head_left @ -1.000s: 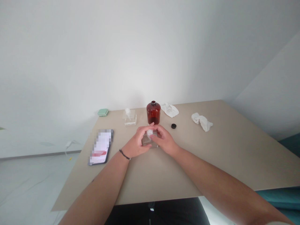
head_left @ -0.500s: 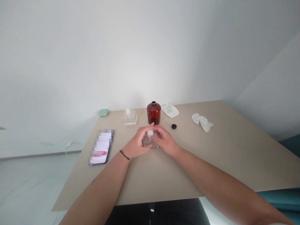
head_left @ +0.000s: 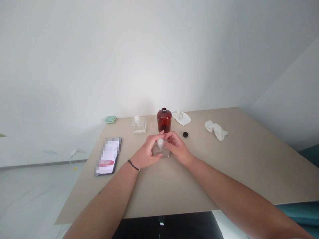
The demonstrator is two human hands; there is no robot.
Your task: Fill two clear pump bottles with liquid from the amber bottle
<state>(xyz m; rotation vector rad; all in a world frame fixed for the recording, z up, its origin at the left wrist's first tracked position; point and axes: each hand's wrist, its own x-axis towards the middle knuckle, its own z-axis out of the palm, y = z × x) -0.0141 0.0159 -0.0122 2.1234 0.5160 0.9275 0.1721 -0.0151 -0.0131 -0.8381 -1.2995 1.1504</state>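
A squat clear bottle (head_left: 162, 153) with a white translucent cap (head_left: 160, 141) stands on the table between my hands. My left hand (head_left: 147, 151) wraps round its left side, thumb at the front and fingers over the far edge, shut on it. At the bottle's right shoulder is my right hand (head_left: 178, 148), its thumb and curled fingers apart and a little off the cap. Whether those fingertips touch the glass I cannot tell. Just behind, an amber bottle (head_left: 164, 120) stands upright with its neck uncapped. A small black cap (head_left: 185, 134) lies to its right.
Another clear square bottle (head_left: 139, 127) with a white cap stands at the back left, near a green case (head_left: 110, 119). A phone (head_left: 108, 156) lies on the left. Crumpled tissues (head_left: 181, 118) and a second white tissue (head_left: 216, 130) lie toward the right. A wall rises behind the table.
My right thumb has drawn back from the clear bottle's cap to the right, and the right fingers have parted from it. My left hand keeps its hold on the bottle.
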